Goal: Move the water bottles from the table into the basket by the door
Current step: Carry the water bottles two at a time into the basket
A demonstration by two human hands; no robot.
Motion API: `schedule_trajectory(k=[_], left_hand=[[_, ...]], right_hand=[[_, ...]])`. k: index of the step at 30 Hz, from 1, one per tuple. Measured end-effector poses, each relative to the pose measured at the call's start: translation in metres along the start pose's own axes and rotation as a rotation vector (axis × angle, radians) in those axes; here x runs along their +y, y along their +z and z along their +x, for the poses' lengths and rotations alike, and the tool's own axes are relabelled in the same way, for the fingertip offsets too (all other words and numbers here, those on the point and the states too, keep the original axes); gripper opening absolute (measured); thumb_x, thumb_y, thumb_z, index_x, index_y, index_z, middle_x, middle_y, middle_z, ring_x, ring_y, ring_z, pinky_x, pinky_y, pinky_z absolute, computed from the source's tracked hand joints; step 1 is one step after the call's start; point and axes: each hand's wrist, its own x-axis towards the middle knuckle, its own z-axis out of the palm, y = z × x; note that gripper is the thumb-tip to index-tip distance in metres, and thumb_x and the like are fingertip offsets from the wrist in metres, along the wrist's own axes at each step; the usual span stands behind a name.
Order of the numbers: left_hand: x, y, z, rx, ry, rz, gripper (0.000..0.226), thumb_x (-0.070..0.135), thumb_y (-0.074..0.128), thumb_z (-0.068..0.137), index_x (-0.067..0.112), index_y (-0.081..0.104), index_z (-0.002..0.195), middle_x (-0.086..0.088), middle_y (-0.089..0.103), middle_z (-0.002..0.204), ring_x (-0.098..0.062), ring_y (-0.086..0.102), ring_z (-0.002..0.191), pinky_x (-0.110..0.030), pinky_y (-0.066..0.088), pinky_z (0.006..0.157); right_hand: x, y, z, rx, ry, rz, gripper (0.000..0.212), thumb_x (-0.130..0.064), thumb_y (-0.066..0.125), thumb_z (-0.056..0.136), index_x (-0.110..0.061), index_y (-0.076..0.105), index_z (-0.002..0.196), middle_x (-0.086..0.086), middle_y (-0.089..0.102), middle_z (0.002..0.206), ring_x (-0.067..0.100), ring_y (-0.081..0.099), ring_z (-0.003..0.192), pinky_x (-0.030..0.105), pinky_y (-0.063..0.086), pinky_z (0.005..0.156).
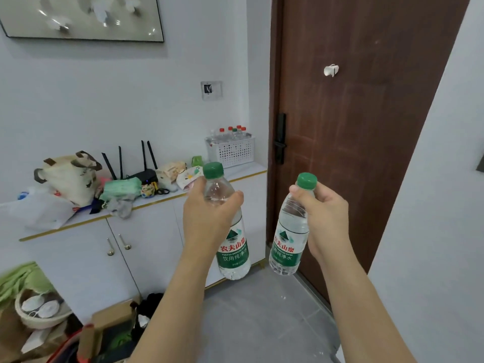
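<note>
The left hand (207,218) curls round the upper body of one water bottle (230,231), thumb and fingers wrapped just under the shoulder; the right hand (324,218) grips a second bottle (289,237) near its neck; both bottles are held in the air, tilted slightly, green-capped, clear, with green labels; the fingertips of the left hand are hidden behind its bottle; the white basket (231,153) stands at the right end of the bench (157,200) beside the door (366,127), already holding several bottles, their number hard to make out.
</note>
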Motion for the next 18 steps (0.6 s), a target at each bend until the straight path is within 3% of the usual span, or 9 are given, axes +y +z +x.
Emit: schedule_trajectory(k=[11,14,18], left_hand=[[-0.081,0.068,0.159,0.018,-0.036,-0.012,0.026,0.035,0.075,0.068,0.036,0.06,0.089,0.01,0.073,0.086,-0.019,0.073,0.08,-0.054,0.06,0.076],[-0.092,0.085,0.209,0.019,-0.01,0.026,0.026,0.033,0.076,0.071,0.035,0.062,0.092,0.011,0.073,0.087,-0.014,0.072,0.082,-0.05,0.06,0.078],[-0.113,0.101,0.268,0.069,0.006,-0.041,0.022,0.027,0.075,0.073,0.025,0.062,0.091,0.004,0.073,0.086,-0.019,0.073,0.08,-0.044,0.06,0.075]], right_hand=[[0.086,0.075,0.174,-0.074,-0.006,0.06,0.019,-0.008,0.073,0.083,-0.012,0.076,0.102,-0.002,0.077,0.092,0.015,0.071,0.089,0.039,0.055,0.088],[0.099,0.098,0.226,-0.102,-0.012,0.099,0.019,-0.008,0.073,0.084,-0.015,0.075,0.102,0.0,0.077,0.098,0.021,0.072,0.097,0.043,0.055,0.091],[0.117,0.131,0.284,-0.116,-0.022,0.139,0.023,-0.008,0.073,0.084,-0.013,0.075,0.106,0.002,0.076,0.1,0.021,0.072,0.097,0.039,0.056,0.085]])
